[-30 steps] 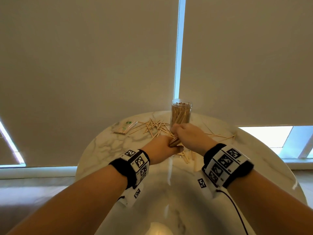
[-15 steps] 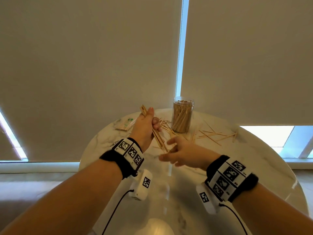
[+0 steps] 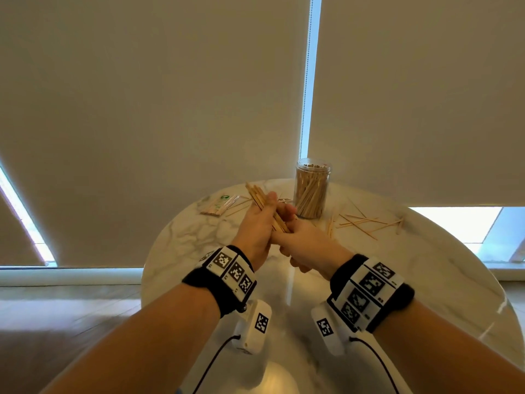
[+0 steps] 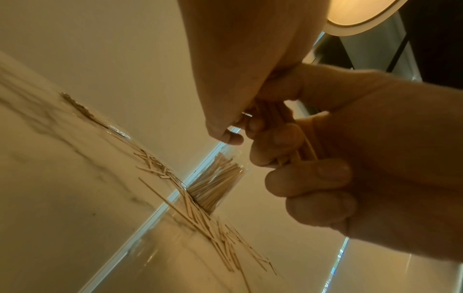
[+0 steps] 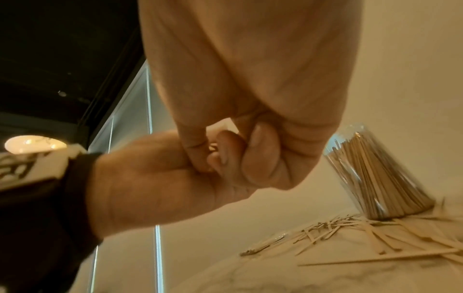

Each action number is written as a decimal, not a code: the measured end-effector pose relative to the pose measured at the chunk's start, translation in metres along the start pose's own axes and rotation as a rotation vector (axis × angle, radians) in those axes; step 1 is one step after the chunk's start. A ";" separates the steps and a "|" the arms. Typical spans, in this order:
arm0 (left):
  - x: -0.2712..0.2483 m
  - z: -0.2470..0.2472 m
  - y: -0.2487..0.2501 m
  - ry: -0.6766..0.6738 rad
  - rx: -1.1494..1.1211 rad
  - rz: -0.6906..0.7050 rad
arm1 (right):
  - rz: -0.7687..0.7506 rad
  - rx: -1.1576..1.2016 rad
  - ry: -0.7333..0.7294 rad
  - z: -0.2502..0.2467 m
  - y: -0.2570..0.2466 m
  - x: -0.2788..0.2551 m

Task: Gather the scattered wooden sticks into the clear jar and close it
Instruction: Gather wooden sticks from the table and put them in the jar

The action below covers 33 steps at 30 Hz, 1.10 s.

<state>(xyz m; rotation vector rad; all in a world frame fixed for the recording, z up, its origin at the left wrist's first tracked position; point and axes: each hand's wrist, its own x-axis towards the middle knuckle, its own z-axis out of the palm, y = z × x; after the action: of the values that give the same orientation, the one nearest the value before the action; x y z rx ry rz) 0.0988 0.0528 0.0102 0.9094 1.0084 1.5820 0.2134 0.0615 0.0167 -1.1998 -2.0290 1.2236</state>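
Note:
A clear jar (image 3: pixel 311 191) stands open-topped at the far side of the round marble table (image 3: pixel 199 245), packed with upright wooden sticks. My left hand (image 3: pixel 270 206) grips a bundle of sticks (image 3: pixel 257 196) above the table, just left of the jar, slanted with its top end to the far left. My right hand (image 3: pixel 287 237) meets it from below; in the left wrist view its fingers (image 4: pixel 310 176) curl round the bundle's lower end (image 4: pixel 307 147). Loose sticks (image 3: pixel 366 223) lie scattered right of the jar, and several more (image 5: pixel 350 232) lie around the jar's (image 5: pixel 375 174) base.
A clear packet of sticks (image 3: pixel 218 204) lies at the table's far left. Roller blinds hang close behind the table. The table's near half shows bare marble, and wood floor lies to the left.
Both hands rose from the pile on the table with a bundle. Half a second ago my right hand was open below the bundle; now it grips the lower end.

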 end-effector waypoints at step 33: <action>0.028 0.000 -0.003 -0.013 0.509 -0.159 | -0.029 -0.753 0.233 -0.030 0.037 0.020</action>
<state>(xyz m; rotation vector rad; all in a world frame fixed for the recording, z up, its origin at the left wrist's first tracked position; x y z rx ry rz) 0.0941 0.0809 0.0099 1.1432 1.4721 1.2013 0.2418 0.1008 -0.0013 -1.5306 -2.3757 0.2511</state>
